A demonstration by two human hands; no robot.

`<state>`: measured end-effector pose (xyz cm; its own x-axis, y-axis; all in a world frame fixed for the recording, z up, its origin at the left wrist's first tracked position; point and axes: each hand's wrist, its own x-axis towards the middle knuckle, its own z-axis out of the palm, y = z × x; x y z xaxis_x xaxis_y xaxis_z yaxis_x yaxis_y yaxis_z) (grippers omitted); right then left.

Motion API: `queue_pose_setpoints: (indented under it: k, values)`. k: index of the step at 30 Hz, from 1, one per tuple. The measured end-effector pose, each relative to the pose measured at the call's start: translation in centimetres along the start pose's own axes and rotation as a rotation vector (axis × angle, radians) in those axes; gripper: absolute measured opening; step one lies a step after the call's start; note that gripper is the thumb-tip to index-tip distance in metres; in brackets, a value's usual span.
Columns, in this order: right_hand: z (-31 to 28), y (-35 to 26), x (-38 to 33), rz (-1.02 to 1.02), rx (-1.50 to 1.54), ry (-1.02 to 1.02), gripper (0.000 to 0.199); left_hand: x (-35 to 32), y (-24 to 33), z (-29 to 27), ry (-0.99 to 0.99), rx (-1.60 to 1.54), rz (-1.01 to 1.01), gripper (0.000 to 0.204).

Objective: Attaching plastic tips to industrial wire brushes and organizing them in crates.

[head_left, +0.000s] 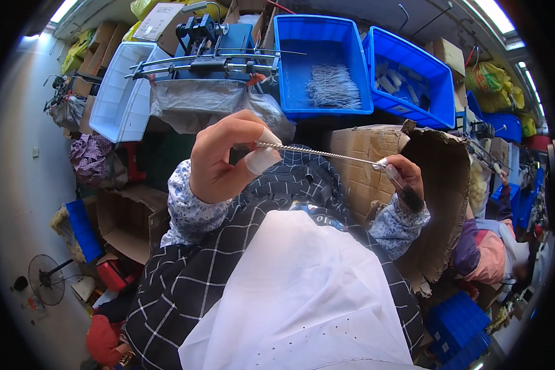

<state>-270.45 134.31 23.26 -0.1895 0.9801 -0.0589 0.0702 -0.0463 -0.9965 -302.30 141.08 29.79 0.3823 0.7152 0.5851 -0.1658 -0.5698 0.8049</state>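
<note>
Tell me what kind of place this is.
Most likely a small workshop or factory floor for assembly work. A blue bin holds a heap of thin wire pieces, a metal machine stands beside it, and cardboard boxes crowd around.

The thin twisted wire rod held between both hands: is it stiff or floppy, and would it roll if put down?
The twisted wire rod spans between the left hand and right hand almost without sag, so probably fairly stiff. It looks very thin, so likely light, perhaps bendable. Being round and slender, it may roll.

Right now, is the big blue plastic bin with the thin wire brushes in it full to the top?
No, the big blue plastic bin holds only a small pile of thin wire brushes on its floor.
</note>
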Motion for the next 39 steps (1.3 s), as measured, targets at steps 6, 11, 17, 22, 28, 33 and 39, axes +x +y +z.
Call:
queue_pose_setpoints:
  k: [6, 11, 17, 22, 28, 33, 39]
  values:
    - [0.0, -0.7, -0.2, 0.008, -0.008, -0.003, 0.012, -0.4, -0.2, 0.1, 0.045, 0.062, -0.036, 0.022]
    - [0.1, -1.1, -0.9, 0.045, -0.003, 0.074, 0.015, 0.4, -1.4, -0.7, 0.073, 0.253, -0.12, 0.01]
    - [0.6, -2.4, -2.9, 0.019, -0.088, 0.228, 0.016, 1.6, -3.5, -0.5, -0.021, -0.062, -0.343, 0.012]
    - [2.0, 0.1, -5.3, 0.013, -0.204, 0.404, 0.016, 2.6, -7.7, -1.0, -0.133, -0.31, -0.454, 0.016]
    - [4.7, 4.9, -5.2, 0.087, -0.079, 0.63, 0.023, 5.1, -15.8, -1.0, -0.155, -1.191, -0.405, 0.009]
    - [6.6, 5.4, -2.5, 0.08, -0.16, 0.888, 0.027, 3.4, -19.8, 8.3, -0.614, -0.826, -0.98, 0.056]
    - [10.4, 8.9, -0.5, 0.153, -0.677, 1.053, 0.014, -1.9, -17.7, 14.4, -0.942, -0.981, -1.411, 0.038]
